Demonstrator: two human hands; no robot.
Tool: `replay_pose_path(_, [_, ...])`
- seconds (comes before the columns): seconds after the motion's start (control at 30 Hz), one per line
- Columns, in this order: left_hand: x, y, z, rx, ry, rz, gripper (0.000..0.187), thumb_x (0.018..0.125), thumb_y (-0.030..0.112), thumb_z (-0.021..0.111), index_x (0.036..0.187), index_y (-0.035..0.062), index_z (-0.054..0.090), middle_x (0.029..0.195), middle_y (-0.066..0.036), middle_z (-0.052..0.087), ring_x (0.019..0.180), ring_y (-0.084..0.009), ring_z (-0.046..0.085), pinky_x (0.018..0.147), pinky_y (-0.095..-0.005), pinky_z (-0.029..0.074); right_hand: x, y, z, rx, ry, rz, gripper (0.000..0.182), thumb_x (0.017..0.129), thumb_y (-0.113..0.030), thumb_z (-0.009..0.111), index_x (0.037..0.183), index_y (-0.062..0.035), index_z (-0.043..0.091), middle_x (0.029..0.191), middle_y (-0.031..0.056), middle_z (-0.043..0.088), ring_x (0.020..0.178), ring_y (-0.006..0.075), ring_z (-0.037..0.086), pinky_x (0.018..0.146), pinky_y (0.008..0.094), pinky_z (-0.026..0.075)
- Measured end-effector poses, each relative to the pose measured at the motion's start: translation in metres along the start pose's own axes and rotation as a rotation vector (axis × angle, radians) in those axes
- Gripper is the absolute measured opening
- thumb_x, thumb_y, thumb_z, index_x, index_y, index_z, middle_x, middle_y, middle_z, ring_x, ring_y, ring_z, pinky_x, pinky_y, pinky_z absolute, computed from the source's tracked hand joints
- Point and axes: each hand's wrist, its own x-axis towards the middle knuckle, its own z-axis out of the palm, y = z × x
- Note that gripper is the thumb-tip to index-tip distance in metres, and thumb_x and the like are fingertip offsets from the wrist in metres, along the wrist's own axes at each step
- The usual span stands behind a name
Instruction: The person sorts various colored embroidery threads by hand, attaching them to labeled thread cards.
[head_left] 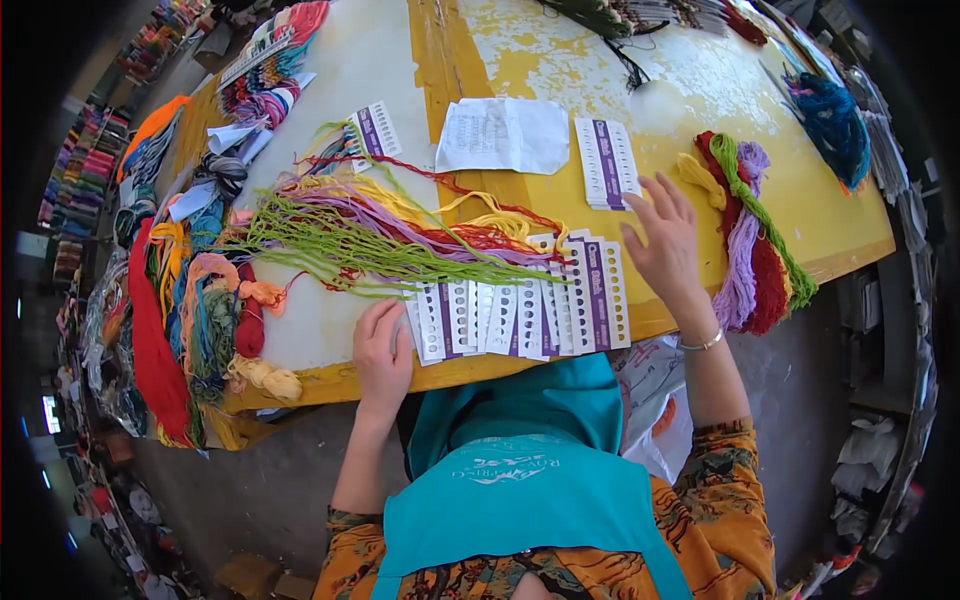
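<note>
A row of overlapping white-and-purple cross-stitch thread cards (523,318) with punched holes lies along the table's near edge. Green, purple, yellow and red strands of embroidery thread (350,235) stretch leftward from the cards. At the row's left end rests my left hand (382,355), its fingers loosely bent and apart, the fingertips right by the leftmost card. My right hand (662,240) is raised over the right side with spread fingers and holds nothing. Its fingertips overlap the edge of a separate pile of thread cards (604,165) in this view.
A creased white paper (503,135) lies beyond the strands. Thread hanks (745,230) in purple, green and red hang over the edge at right. Colourful skeins (160,330) crowd the left side. Another card with threads (375,132) sits farther back; blue hanks (830,115) lie far right.
</note>
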Motion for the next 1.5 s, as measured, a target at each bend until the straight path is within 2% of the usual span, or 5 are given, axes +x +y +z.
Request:
replay_pose_path(0.23, [-0.001,-0.018,0.008,-0.113,-0.047,-0.055,0.021,0.090,0.004,0.053,0.106,-0.0032,0.063,0.115,-0.015,0.060,0.108,-0.0300,0.057,0.095,-0.0368,0.044,-0.095,0.034,-0.060,0.098,0.213,0.331,0.016,0.086,-0.008,0.063,0.100,-0.0015,0.066,0.105,0.0140,0.067,0.105,0.0326,0.062,0.091,0.0359,0.048])
replay_pose_path(0.4, [-0.003,-0.023,0.012,-0.152,-0.073,-0.050,0.021,0.096,0.008,0.050,0.105,-0.0041,0.065,0.117,-0.013,0.060,0.110,-0.0243,0.056,0.096,-0.0332,0.043,-0.218,0.053,-0.126,0.307,0.274,0.820,0.021,0.092,-0.018,0.060,0.090,0.0011,0.067,0.074,0.0057,0.066,0.072,0.0082,0.059,0.069,0.0262,0.048])
replay_pose_path(0.57, [-0.008,-0.010,0.008,-0.190,-0.027,-0.060,0.025,0.097,0.007,0.048,0.111,-0.0072,0.062,0.119,-0.015,0.058,0.111,-0.0245,0.056,0.098,-0.0337,0.042,-0.359,0.051,-0.122,0.152,-0.307,1.289,0.028,0.089,-0.028,0.061,0.090,-0.0007,0.070,0.080,0.0134,0.069,0.075,0.0223,0.066,0.072,0.0330,0.050])
replay_pose_path(0.83, [-0.024,0.102,0.027,-0.131,-0.081,0.550,0.026,0.090,-0.003,0.048,0.112,-0.0084,0.060,0.117,-0.020,0.057,0.112,-0.0354,0.056,0.096,-0.0438,0.045,-0.434,-0.019,0.010,0.186,-0.380,1.037,0.080,0.073,-0.045,0.074,0.136,-0.0068,0.044,0.111,0.0269,0.062,0.107,0.0365,0.060,0.090,0.0446,0.048])
replay_pose_path(1.5, [-0.087,0.289,0.292,0.112,-0.962,1.185,0.035,0.081,0.024,0.068,0.114,0.0150,0.067,0.149,-0.017,0.032,0.137,-0.0366,0.030,0.106,-0.0502,0.033,-0.361,-0.075,0.037,0.507,-0.241,0.976,0.024,0.083,-0.023,0.059,0.097,-0.0035,0.060,0.082,0.0198,0.066,0.075,0.0401,0.064,0.065,0.0497,0.051])
